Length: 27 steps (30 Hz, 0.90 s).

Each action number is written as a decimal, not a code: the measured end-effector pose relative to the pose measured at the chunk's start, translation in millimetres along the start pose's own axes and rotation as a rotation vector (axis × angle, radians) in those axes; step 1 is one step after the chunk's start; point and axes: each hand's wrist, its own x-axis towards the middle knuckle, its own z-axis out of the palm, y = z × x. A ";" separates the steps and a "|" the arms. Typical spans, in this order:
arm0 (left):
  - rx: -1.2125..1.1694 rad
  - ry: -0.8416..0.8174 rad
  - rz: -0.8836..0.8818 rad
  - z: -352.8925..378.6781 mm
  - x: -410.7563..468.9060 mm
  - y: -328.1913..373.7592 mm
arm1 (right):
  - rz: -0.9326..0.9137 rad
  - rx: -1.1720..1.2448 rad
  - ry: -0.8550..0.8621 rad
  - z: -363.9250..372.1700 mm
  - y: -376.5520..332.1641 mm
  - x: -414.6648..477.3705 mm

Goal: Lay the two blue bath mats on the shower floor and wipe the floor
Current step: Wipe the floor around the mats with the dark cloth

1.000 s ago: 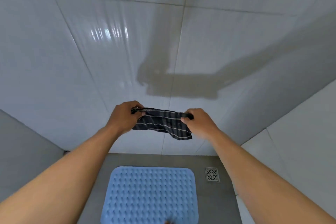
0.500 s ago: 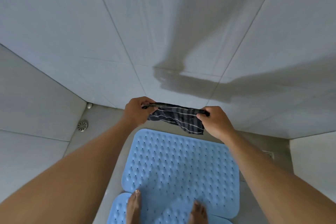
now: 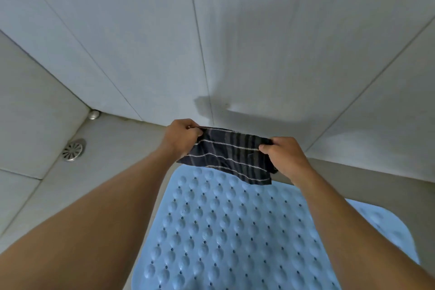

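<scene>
A dark striped cloth [image 3: 231, 156] hangs stretched between both hands in front of the tiled wall. My left hand [image 3: 182, 138] grips its left end and my right hand [image 3: 283, 156] grips its right end. Below them a blue bath mat [image 3: 226, 231] with raised bumps and small holes lies flat on the grey shower floor [image 3: 117, 148]. My forearms hide the mat's left and right edges. Only this one mat is in view.
A round metal floor drain [image 3: 72, 150] sits at the left, with a small metal knob [image 3: 94, 114] in the corner beyond it. White tiled walls [image 3: 235, 30] close the floor at the back and left.
The view has tilted further down and closer to the floor. The mat now fills more of the lower frame, and the feet seen earlier are out of view. Both hands still hold the cloth.
</scene>
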 end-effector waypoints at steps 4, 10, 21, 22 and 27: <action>0.080 0.024 0.056 21.5 23.7 -43.1 | 0.046 -0.019 -0.054 24.0 27.0 28.7; 0.140 0.004 0.104 49.2 53.4 -87.4 | 0.047 -0.044 -0.011 56.5 63.6 58.7; 0.616 0.227 0.605 96.7 58.1 -107.7 | -0.415 -0.664 0.436 129.1 65.2 70.2; 0.636 0.139 0.615 101.6 59.2 -118.8 | -0.438 -0.716 0.395 137.8 67.3 72.8; 0.888 -0.137 0.432 110.4 69.0 -156.6 | -0.316 -0.846 0.042 158.4 90.9 87.5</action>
